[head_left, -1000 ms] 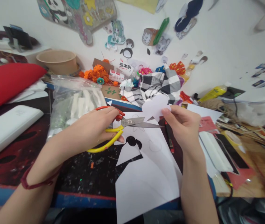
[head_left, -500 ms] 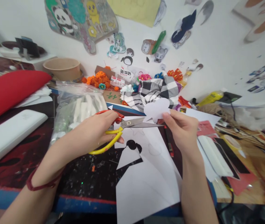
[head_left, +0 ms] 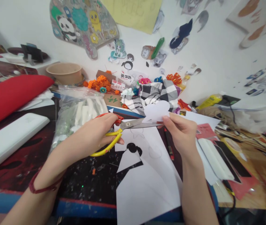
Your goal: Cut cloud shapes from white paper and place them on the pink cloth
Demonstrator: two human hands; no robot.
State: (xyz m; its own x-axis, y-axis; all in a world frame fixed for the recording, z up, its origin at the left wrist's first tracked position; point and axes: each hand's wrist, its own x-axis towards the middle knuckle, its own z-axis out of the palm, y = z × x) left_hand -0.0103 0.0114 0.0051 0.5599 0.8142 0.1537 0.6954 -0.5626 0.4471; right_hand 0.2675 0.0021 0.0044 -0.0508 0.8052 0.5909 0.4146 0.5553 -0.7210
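My left hand (head_left: 103,129) is closed around the handles of a pair of scissors (head_left: 110,147), one handle red and the other yellow. The metal blades point right and reach the lower edge of a white paper cutout (head_left: 156,110) with a rounded, cloud-like outline. My right hand (head_left: 179,126) pinches that cutout at its right side, between thumb and fingers. Beneath both hands lies a large white sheet of paper (head_left: 151,184) with faint pencil drawings and cut-out gaps. A loose paper piece (head_left: 129,159) rests on it near a dark hole.
A clear plastic bag (head_left: 76,103) with white sticks lies on the left, beside a white oblong device (head_left: 18,137) and a red item (head_left: 18,93). Checked cloth (head_left: 155,93) and orange flowers (head_left: 100,83) stand at the back. A white bar-shaped object (head_left: 214,157) is on the right.
The scissor blades have drawn closer together at the paper cutout. Both hands hold nearly the same place, and the camera view has shifted slightly.
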